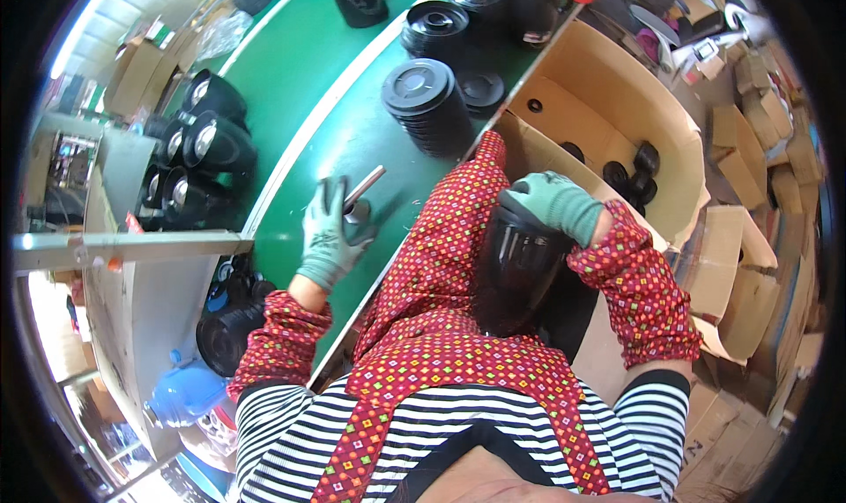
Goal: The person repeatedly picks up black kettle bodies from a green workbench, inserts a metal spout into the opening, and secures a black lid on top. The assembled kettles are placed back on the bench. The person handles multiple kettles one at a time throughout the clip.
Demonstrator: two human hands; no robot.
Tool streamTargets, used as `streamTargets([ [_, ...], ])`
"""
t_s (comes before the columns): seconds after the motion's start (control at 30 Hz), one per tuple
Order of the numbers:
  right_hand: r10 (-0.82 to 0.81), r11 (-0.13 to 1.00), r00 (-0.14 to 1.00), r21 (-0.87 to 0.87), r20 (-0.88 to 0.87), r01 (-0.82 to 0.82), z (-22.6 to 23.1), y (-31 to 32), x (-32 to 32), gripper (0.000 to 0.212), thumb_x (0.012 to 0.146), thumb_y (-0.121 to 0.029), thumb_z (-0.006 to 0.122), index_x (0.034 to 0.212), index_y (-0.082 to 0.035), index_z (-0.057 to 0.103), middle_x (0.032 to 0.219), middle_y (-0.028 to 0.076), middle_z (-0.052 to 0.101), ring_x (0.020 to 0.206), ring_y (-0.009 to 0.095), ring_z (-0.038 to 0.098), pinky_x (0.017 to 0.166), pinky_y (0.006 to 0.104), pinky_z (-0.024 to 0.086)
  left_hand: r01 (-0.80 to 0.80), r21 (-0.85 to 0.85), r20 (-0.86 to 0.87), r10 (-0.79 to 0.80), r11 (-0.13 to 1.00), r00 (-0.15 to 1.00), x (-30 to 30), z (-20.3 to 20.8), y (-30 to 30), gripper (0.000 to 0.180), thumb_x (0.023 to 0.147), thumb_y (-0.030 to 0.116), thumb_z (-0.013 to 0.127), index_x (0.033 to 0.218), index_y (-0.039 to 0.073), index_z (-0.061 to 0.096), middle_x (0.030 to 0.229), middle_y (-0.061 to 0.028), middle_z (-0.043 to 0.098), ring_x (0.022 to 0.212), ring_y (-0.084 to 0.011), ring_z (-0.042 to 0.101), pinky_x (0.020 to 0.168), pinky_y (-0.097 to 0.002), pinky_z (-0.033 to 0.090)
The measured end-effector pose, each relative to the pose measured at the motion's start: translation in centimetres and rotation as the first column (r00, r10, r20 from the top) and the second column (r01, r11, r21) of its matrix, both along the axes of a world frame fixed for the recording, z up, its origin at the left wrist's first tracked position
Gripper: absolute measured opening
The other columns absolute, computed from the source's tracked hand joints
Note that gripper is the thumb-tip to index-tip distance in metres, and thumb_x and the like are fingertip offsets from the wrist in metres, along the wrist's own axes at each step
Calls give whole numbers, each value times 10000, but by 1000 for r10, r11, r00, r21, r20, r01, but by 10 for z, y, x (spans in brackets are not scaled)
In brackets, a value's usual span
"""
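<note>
My left hand (331, 239), in a grey-green work glove, is over the green tabletop, its fingers curved around a slim rod-like tool (364, 186). That tool slants up to the right, with a dark round part by my thumb; its exact kind is unclear. My right hand (553, 205), in a matching glove, grips the upper end of a glossy black pot-shaped housing (515, 269). The housing rests on my lap against a red patterned apron (449, 362). A tall stack of round black lids (423, 93) stands on the table ahead, between my hands.
More black round parts (436, 27) are at the table's far end. Black housings (211, 142) are grouped at the left. An open cardboard box (634, 89) with small black parts is at the right. Flattened cartons (731, 274) and a blue water jug (185, 393) are nearby.
</note>
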State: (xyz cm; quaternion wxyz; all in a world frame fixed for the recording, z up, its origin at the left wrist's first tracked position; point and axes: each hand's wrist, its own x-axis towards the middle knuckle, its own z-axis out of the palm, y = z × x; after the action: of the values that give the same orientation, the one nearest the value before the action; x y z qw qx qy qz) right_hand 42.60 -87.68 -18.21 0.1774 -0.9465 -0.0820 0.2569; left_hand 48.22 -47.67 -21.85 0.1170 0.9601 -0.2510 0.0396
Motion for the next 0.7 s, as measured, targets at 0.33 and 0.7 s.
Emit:
streamTargets([
  [0.33, -210, 925, 927, 370, 311, 85, 52, -16, -9, 307, 951, -210, 689, 1230, -98, 752, 1163, 181, 738, 1070, 376, 689, 943, 470, 527, -107, -550, -550, -263, 829, 793, 18, 54, -16, 597, 958, -79, 654, 1536, 14, 537, 1357, -75, 707, 802, -73, 600, 661, -212, 465],
  [0.7, -261, 833, 576, 482, 775, -273, -4, -69, 36, 297, 927, -167, 763, 1215, -93, 751, 1063, 110, 686, 976, 282, 674, 893, 422, 539, 270, -643, -530, -671, 717, 519, 52, 193, -196, 794, 909, 298, 741, 1561, -55, 457, 1325, -260, 646, 1184, -313, 669, 1002, -435, 527],
])
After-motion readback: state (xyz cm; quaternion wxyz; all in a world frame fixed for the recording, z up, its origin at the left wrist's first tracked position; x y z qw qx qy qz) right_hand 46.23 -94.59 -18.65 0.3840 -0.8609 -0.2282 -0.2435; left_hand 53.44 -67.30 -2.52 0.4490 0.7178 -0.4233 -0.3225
